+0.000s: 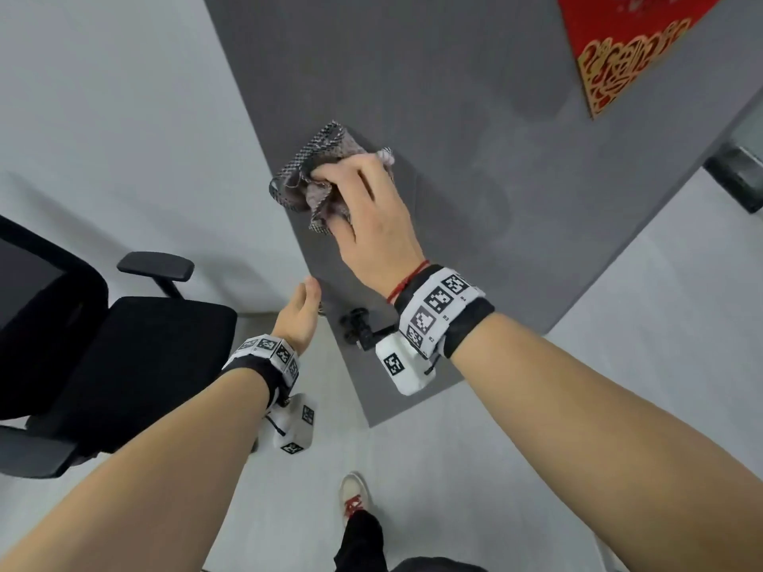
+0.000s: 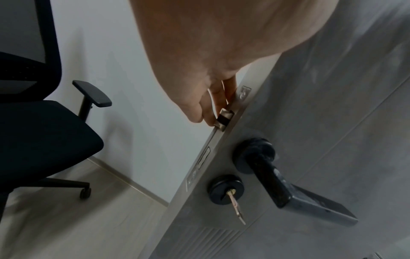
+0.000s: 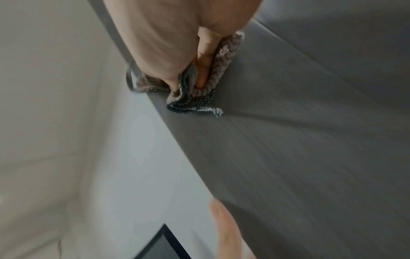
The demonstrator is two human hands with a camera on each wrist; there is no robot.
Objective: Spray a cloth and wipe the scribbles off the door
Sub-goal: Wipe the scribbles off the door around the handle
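Note:
The grey door (image 1: 454, 117) stands ajar in front of me. My right hand (image 1: 363, 200) grips a bunched grey checked cloth (image 1: 313, 175) and presses it flat on the door face close to its left edge. In the right wrist view the fingers (image 3: 204, 57) curl into the cloth (image 3: 199, 99); that picture is motion-blurred. Lower down, my left hand (image 1: 301, 311) holds the door's edge, its fingers (image 2: 210, 105) wrapped round it beside the metal latch bolt (image 2: 224, 117). Faint smears (image 1: 495, 196) show right of the cloth; no clear scribbles are visible.
A black lever handle (image 2: 266, 175) and a lock with a key (image 2: 236, 206) in it sit below my left hand. A black office chair (image 1: 124, 344) stands left of the door by the white wall. A red and gold decoration (image 1: 619, 47) hangs higher up on the door.

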